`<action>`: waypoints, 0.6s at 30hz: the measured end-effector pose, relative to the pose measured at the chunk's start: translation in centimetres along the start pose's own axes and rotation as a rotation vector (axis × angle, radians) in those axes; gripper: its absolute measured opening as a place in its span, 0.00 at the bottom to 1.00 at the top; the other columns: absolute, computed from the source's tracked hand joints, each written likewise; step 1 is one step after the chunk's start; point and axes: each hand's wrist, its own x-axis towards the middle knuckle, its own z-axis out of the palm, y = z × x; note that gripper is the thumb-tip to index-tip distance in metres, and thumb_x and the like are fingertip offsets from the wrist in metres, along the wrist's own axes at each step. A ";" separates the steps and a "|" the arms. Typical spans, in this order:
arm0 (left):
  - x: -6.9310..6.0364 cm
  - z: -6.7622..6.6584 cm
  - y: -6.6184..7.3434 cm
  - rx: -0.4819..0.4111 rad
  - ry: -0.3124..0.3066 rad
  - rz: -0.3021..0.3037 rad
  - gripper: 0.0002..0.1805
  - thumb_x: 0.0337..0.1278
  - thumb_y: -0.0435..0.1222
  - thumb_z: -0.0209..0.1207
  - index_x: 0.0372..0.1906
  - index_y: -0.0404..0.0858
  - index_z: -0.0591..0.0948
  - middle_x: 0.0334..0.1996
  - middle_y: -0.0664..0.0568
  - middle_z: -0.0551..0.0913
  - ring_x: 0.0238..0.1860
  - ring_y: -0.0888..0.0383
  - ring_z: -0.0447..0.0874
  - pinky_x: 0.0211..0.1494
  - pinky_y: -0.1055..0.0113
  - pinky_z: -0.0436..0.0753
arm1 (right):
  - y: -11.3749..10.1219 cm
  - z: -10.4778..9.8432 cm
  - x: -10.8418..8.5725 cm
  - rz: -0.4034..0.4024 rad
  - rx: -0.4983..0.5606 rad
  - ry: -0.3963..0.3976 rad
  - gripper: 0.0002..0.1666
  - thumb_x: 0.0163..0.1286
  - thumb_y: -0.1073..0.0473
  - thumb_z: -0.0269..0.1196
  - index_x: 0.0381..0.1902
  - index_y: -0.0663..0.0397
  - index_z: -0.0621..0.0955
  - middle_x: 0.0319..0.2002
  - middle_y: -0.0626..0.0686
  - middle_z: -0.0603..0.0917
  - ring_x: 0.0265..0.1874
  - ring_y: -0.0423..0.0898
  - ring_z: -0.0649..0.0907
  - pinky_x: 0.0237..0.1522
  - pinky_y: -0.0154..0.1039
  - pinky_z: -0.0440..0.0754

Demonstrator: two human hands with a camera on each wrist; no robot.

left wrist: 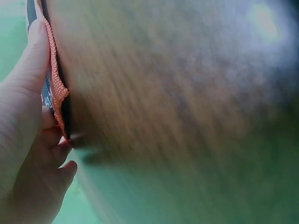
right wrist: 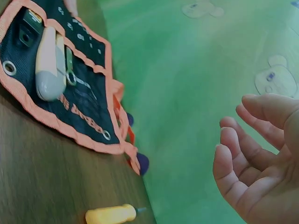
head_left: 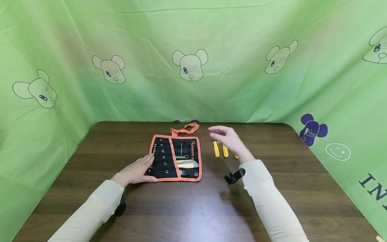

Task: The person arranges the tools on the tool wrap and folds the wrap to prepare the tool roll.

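Observation:
A black tool pouch (head_left: 160,148) with orange edging lies spread on the table, its pockets marked with numbers. My left hand (head_left: 136,170) rests on the pouch's left edge with fingers extended. In the pouch's pockets sit a utility knife (right wrist: 46,70), a small wrench (right wrist: 70,74) and a black-ended tool (right wrist: 30,29). My right hand (head_left: 228,137) hovers over the table to the right of the pouch, fingers loosely bent and holding nothing. Below and beside it lie yellow-handled tools (head_left: 216,149); one shows a thin dark tip in the right wrist view. The right hand partly covers them.
An orange strap (head_left: 185,129) trails from the pouch's far edge. The brown wooden table (head_left: 193,208) ends at a green cloth backdrop (head_left: 151,67) behind and at both sides. Black wrist cameras (head_left: 234,176) are worn on both forearms.

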 end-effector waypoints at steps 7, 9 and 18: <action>0.0 0.0 0.1 -0.007 -0.005 -0.008 0.52 0.51 0.61 0.56 0.69 0.28 0.54 0.69 0.36 0.50 0.69 0.43 0.46 0.67 0.51 0.52 | 0.5 -1.4 -0.5 -0.016 0.031 0.051 0.22 0.66 0.59 0.59 0.56 0.63 0.75 0.50 0.64 0.77 0.44 0.54 0.77 0.40 0.45 0.79; -0.1 -0.1 0.1 -0.005 -0.005 -0.006 0.52 0.51 0.61 0.55 0.68 0.27 0.54 0.69 0.36 0.50 0.69 0.42 0.46 0.67 0.50 0.52 | 0.8 -1.7 -0.6 -0.014 0.037 0.068 0.22 0.66 0.59 0.59 0.56 0.64 0.74 0.49 0.64 0.77 0.41 0.50 0.78 0.39 0.42 0.79; 0.0 0.0 -0.1 0.000 0.005 0.013 0.51 0.52 0.60 0.55 0.68 0.26 0.54 0.69 0.34 0.50 0.68 0.41 0.47 0.66 0.49 0.53 | 2.5 -2.7 -0.8 -0.020 0.108 0.141 0.23 0.66 0.62 0.59 0.56 0.67 0.73 0.44 0.61 0.78 0.36 0.46 0.79 0.34 0.37 0.79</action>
